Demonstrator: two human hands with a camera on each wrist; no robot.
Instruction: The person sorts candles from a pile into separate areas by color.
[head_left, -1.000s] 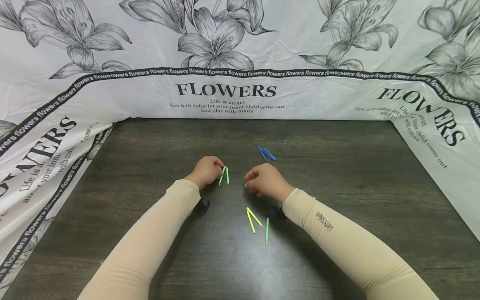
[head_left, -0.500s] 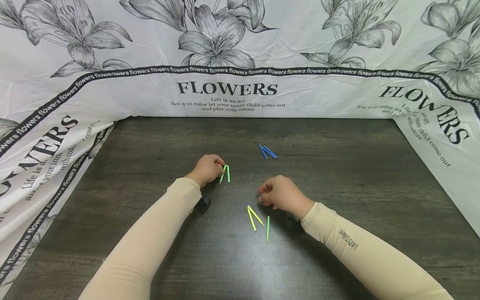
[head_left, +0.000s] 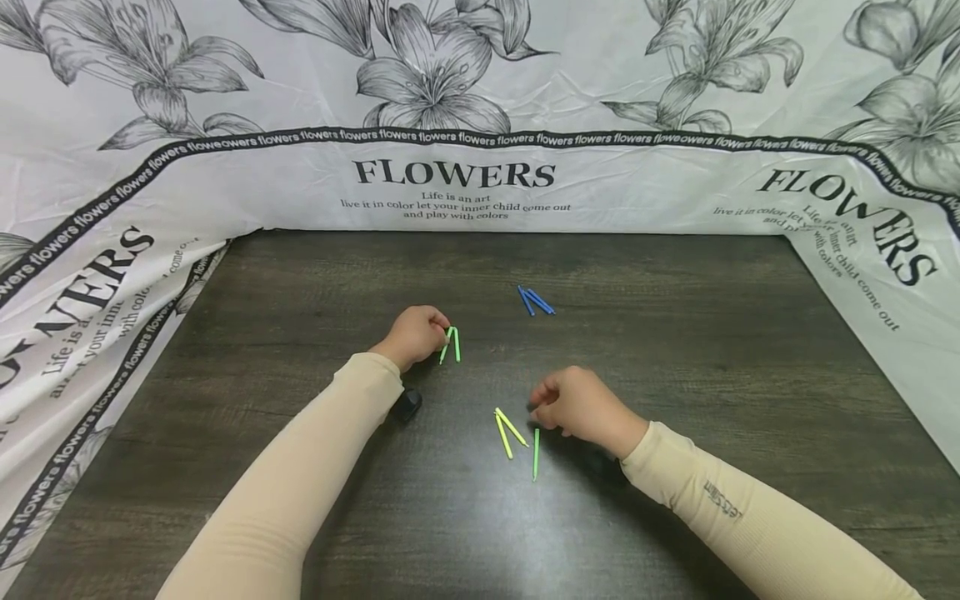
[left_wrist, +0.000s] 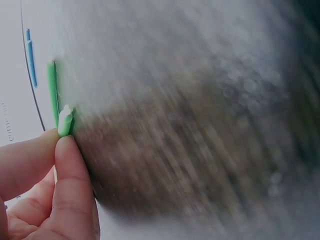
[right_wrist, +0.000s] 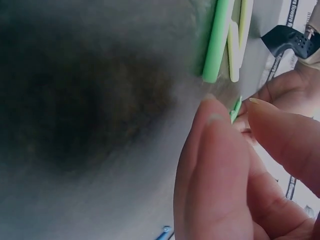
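Note:
In the head view my left hand pinches a thin green stick with a narrowed tip between thumb and forefinger. A second green stick lies beside it, their far ends close together. My right hand hovers with thumb and fingertips apart and nothing between them. Closest to it is a lone green stick, just beyond its fingertips in the right wrist view. Left of that stick lie two yellow sticks in a V shape. Whether the left hand's stick still touches the table is unclear.
Several blue sticks lie together farther back on the dark wood-grain table. A white flower-printed cloth stands up behind the table and along its sides.
My right hand has moved right and toward me, from near the left hand's green sticks to near the lone green stick. My left hand stays in place, still pinching its stick.

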